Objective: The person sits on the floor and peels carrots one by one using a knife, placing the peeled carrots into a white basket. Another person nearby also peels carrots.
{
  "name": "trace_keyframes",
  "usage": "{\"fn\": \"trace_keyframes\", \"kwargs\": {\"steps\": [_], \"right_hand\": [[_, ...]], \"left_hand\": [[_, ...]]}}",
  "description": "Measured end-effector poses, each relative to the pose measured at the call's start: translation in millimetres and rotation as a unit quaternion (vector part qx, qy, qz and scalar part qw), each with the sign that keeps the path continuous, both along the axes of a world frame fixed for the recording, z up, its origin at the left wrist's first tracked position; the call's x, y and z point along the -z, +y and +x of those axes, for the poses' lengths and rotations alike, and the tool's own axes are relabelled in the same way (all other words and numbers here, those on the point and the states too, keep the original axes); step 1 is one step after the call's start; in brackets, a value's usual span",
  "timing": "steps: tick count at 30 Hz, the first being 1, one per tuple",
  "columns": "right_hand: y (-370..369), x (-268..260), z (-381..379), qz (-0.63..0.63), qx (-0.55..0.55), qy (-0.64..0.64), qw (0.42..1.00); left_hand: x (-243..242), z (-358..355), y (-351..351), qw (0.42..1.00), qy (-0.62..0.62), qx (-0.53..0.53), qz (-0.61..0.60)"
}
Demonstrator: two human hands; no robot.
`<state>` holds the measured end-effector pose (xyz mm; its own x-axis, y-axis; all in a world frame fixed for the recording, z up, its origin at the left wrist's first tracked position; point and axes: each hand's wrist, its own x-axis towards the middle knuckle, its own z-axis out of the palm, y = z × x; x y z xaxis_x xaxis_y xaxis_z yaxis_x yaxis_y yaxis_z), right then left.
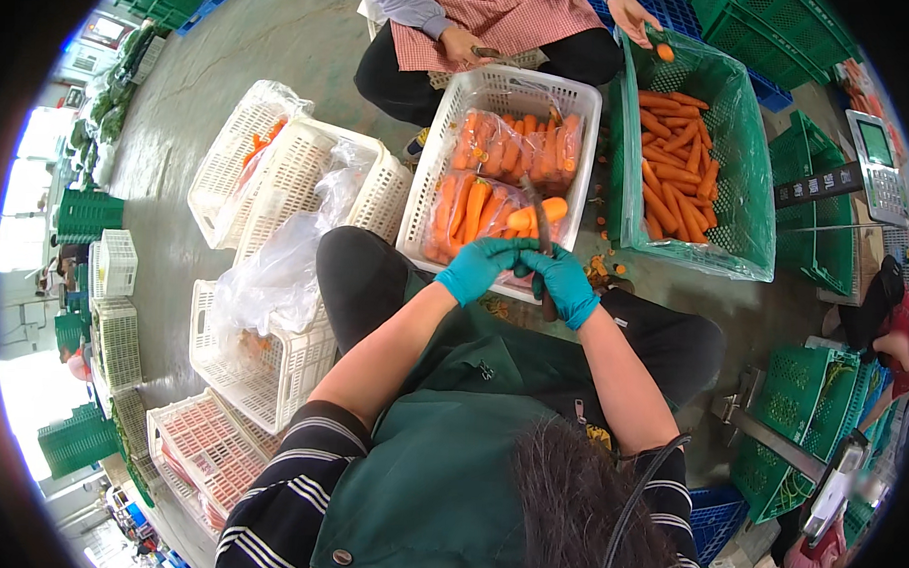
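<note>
My right hand point(563, 282), in a teal glove, grips a knife point(537, 204) with a dark, worn blade pointing away from me. My left hand point(476, 267), gloved alike, has its fingertips against the right hand; whether it holds anything is hidden. Just beyond the fingers, a thick orange carrot point(545, 212) lies crosswise behind the blade, over bagged carrots. Both hands are above the near end of a white plastic crate point(589, 131). Inside it are clear plastic bags of carrots point(508, 147), with some loose carrots point(477, 206) on the nearer bag.
Right of the crate stands a green plastic-lined crate point(733, 252) of loose carrots point(676, 168). Across from me, a person's hand point(635, 18) is near a carrot point(664, 52); the other hand point(463, 45) holds a knife. White crates point(285, 180) and plastic bags point(275, 270) are at left. Carrot trimmings point(599, 268) litter the floor.
</note>
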<state>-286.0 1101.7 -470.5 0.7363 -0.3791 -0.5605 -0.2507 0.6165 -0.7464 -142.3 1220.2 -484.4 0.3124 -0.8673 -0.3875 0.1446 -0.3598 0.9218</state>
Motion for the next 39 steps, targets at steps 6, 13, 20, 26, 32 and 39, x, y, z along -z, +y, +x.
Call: {"fn": "trace_keyframes", "kwargs": {"steps": [6, 13, 20, 26, 32, 39], "right_hand": [[-1, 22, -28, -0.003, -0.002, 0.061, 0.998], [-20, 32, -52, 0.034, 0.044, 0.096, 0.994], [-27, 25, -64, 0.032, 0.091, 0.110, 0.989], [-39, 16, -71, -0.015, 0.067, 0.093, 0.993], [-45, -7, -48, -0.028, 0.069, 0.017, 0.997], [-31, -47, -26, -0.435, -0.115, 0.073, 0.890]], "left_hand": [[29, 35, 18, 0.905, -0.342, 0.178, 0.178], [92, 51, -49, 0.907, -0.402, -0.062, 0.112], [143, -26, -96, 0.904, -0.350, 0.123, 0.214], [130, -10, -92, 0.938, -0.229, 0.148, 0.213], [49, 4, -47, 0.994, -0.030, 0.074, 0.073], [-20, -20, -24, 0.998, 0.050, 0.030, 0.018]]}}
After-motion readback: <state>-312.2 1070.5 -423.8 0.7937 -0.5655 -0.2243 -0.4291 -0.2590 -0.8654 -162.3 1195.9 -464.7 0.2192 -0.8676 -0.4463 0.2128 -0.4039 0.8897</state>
